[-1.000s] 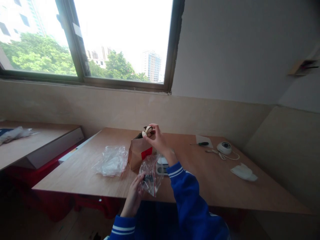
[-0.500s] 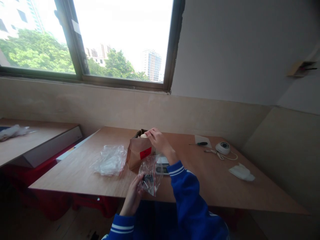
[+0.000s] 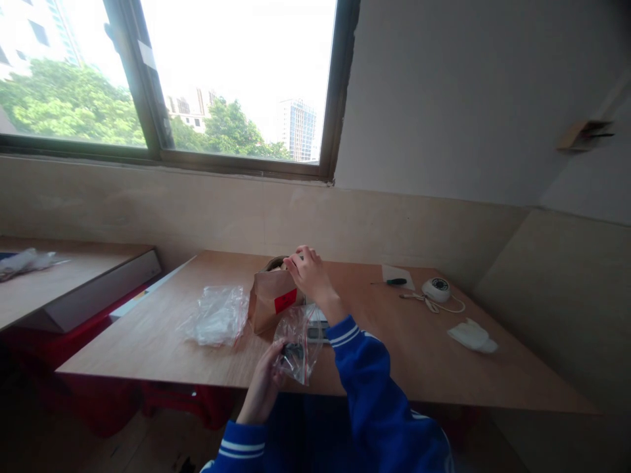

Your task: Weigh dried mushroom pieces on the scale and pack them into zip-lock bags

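My left hand (image 3: 267,376) is closed on a clear zip-lock bag (image 3: 302,358) at the table's front edge. Something small and dark shows inside that bag, too blurred to name. Upright behind it stands a brown paper bag (image 3: 269,299) with a red label, its top open and something pale at the mouth. My right hand (image 3: 310,272) is at the right side of this mouth, its fingers curled and closed over the rim; the fingertips are partly hidden. A small scale-like device (image 3: 317,332) with a grey display lies under my right forearm, partly covered.
Left of the paper bag lies a pile of clear plastic bags (image 3: 219,316). A screwdriver (image 3: 396,282) on white paper, a white dome camera (image 3: 436,289) with its cable, and a crumpled white item (image 3: 472,336) lie to the right. Another table (image 3: 73,263) stands at left.
My right hand has shifted slightly upward at the paper bag's rim, and the bag's mouth looks rounder. My left hand keeps its hold on the zip-lock bag.
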